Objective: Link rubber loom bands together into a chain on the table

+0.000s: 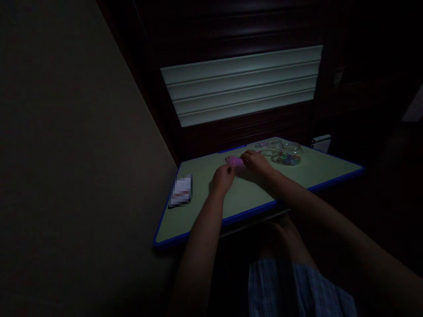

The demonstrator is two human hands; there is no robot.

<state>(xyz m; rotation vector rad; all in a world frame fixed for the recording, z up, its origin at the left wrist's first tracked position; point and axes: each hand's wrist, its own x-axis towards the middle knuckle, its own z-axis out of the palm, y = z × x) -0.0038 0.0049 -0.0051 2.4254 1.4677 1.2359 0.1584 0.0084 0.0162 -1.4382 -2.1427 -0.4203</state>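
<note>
A small, fluffy pink bunch [234, 161] is between my two hands, low over the folding table [251, 193]. My left hand [222, 179] is at its near left side, with thumb and fingers pinched together at its edge. From the right, my right hand [256, 162] reaches in with curled fingers closed at the other edge of the bunch. Dim light hides the fingertips' exact contact and the bunch's details. Right of my right hand stands a clear round bowl [295, 152] with small coloured pieces [287, 159] in its bottom.
Another clear rounded container [272, 152] lies beside the bowl, partly behind my right hand. A blurred-out white packet or card [181, 190] rests near the table's left edge. Blue trim [251, 214] borders the tabletop. A wall [82, 154] rises close on the left; a dark slatted panel stands behind.
</note>
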